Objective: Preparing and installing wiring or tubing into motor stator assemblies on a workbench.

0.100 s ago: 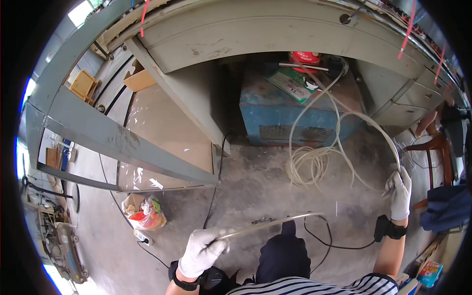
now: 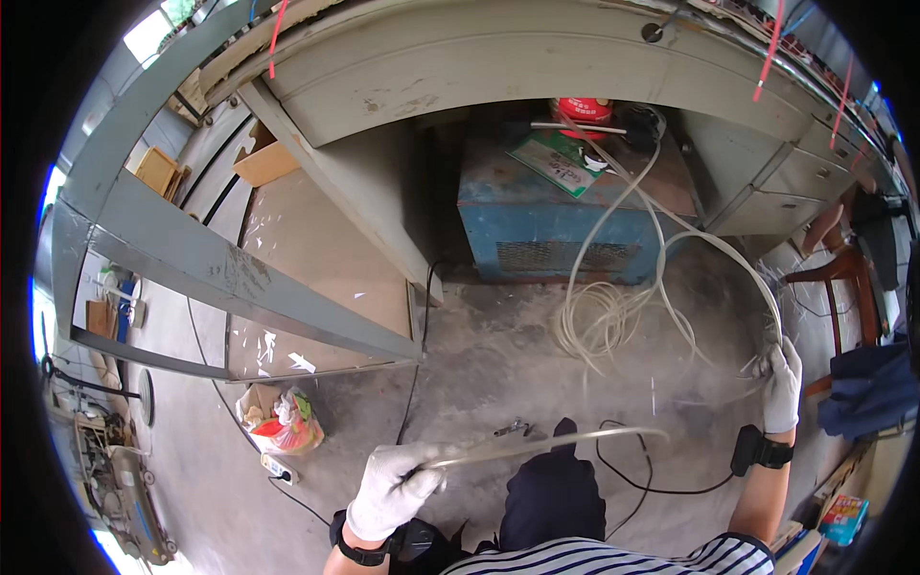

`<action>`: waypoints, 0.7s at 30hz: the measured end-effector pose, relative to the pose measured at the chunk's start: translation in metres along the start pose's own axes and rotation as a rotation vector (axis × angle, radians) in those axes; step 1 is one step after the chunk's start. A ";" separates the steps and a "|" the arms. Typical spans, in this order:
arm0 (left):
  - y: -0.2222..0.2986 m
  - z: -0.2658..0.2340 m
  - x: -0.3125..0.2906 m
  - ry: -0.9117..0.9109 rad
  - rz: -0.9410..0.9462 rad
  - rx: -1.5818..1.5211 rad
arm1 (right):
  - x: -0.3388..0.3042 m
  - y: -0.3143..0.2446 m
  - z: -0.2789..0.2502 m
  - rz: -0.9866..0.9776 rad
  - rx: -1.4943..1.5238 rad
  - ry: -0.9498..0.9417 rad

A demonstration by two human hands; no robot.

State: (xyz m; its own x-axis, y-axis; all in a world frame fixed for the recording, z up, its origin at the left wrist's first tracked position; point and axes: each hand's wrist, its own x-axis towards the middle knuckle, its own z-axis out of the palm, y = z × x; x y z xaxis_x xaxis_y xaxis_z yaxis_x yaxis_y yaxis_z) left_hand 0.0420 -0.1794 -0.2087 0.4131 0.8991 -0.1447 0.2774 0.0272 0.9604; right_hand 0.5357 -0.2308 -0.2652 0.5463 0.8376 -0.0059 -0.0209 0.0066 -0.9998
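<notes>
My left hand (image 2: 401,491), in a white glove, is closed around a clear flexible tube (image 2: 537,448). The tube's length stretches rightward over my dark-clad knee. At the far right, my gloved right hand (image 2: 784,391) is closed on strands of translucent hose (image 2: 738,251). These arch up toward a blue metal cabinet (image 2: 479,230) and down to a loose coil of the same hose (image 2: 567,331) on the floor. Whether the two held lengths join is blurred near my right hand.
A grey desk (image 2: 460,67) spans the top, with a red container (image 2: 583,110) and green booklet (image 2: 556,163) on the cabinet beneath. A waste bag (image 2: 287,431) and power strip (image 2: 278,468) sit left. Black cable (image 2: 690,489) crosses the floor; a wooden chair (image 2: 832,273) stands right.
The far part of the tube in my left hand has swung right and slightly down. My right hand has dropped a little with its hose. The view has shifted slightly.
</notes>
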 end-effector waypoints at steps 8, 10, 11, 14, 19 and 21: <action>-0.005 -0.006 -0.010 -0.069 0.003 0.104 | 0.058 0.010 0.091 -0.507 -1.021 0.098; -0.004 -0.002 -0.008 -0.066 -0.032 0.101 | 0.088 0.000 0.167 -0.562 -1.031 0.001; -0.003 0.001 -0.008 -0.057 -0.077 0.102 | 0.101 0.004 0.206 -0.602 -0.987 -0.042; 0.001 0.010 -0.003 -0.031 -0.043 0.123 | 0.149 0.025 0.287 -0.519 -1.038 -0.118; 0.003 0.008 -0.005 -0.009 -0.035 0.282 | 0.215 0.061 0.344 -0.533 -1.090 -0.079; 0.002 0.009 -0.002 -0.014 -0.046 0.267 | 0.268 0.046 0.334 -0.794 -1.070 0.217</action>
State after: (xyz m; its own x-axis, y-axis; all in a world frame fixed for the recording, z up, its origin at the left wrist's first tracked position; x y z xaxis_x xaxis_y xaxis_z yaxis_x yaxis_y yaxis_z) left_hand 0.0494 -0.1850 -0.2086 0.4060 0.8936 -0.1915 0.5141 -0.0501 0.8562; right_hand 0.4015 0.1771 -0.3059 0.2279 0.7034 0.6732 0.9636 -0.0639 -0.2595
